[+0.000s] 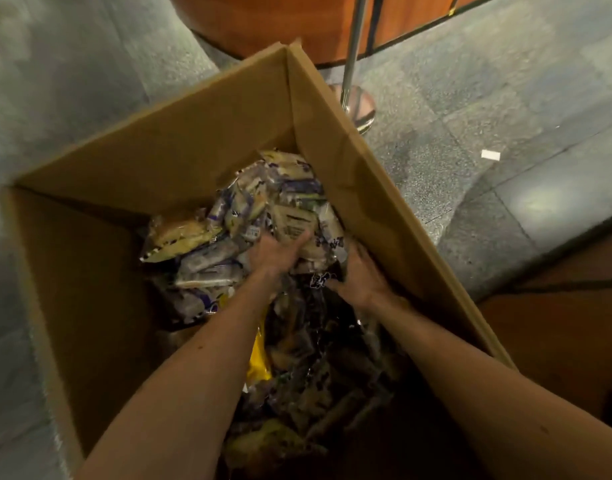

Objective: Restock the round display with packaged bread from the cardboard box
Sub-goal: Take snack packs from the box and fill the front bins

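the left hand (273,252) lies spread flat on the bread packets (290,206); the right hand (361,275) cups their right side, its grip unclear. they sit heaped deep in the cardboard box (193,143), so scoop from both sides, squeezing gently.

Bare forearms (207,358) stretched down, left hand (275,252) fingers (266,239) spread, right hand (361,275) palm down

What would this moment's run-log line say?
stage: picking | cardboard box: open, holds bread packs | left hand: among packs, grip unclear | right hand: grips bread packs
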{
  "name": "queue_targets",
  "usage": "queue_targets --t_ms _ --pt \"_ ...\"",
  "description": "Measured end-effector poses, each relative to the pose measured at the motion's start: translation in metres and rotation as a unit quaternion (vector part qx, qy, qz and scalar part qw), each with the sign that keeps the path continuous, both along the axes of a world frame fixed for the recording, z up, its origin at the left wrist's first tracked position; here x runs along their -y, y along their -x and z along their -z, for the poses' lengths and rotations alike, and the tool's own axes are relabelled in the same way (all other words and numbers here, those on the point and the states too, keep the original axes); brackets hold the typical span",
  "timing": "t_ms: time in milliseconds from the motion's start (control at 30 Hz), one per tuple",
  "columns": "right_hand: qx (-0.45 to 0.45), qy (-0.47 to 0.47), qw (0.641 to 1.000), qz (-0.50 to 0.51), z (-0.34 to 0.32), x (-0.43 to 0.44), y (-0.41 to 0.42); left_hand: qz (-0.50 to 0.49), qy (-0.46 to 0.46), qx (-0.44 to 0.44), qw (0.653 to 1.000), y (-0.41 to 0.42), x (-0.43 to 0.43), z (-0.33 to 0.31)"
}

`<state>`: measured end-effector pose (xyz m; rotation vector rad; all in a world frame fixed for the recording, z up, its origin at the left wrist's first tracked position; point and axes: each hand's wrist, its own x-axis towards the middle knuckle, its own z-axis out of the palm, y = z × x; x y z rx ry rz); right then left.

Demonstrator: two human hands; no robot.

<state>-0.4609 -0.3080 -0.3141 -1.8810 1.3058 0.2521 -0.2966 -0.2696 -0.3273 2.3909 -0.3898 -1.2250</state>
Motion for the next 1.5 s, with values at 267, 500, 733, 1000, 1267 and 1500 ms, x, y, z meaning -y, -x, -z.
queue_targets --t_ms 267,500,733,1000,1267,1500 --pt "-0.033 -0.059 0.996 0.056 0.030 0.005 -0.024 0.026 0.010 -0.036 0.999 -0.025 -0.018 0.029" --pt "-0.142 -0.027 0.989 -0.017 0.031 -0.018 -0.022 0.047 0.065 -0.094 0.992 -0.019 -0.031 0.023" --pt "-0.175 0.021 0.984 -0.031 0.036 -0.075 -0.012 -0.036 0.059 -0.102 0.992 -0.041 -0.072 0.004" --pt "-0.112 0.031 0.993 -0.020 0.030 -0.053 0.000 0.027 0.011 -0.107 0.994 -0.052 -0.095 -0.008" --pt "-0.094 -0.016 0.994 -0.055 -0.023 -0.046 0.021 0.137 0.006 -0.068 0.988 -0.036 -0.093 -0.048" --pt "-0.065 -0.015 0.996 -0.067 -0.120 -0.044 0.057 0.272 0.037 0.001 0.961 -0.025 -0.084 -0.140"
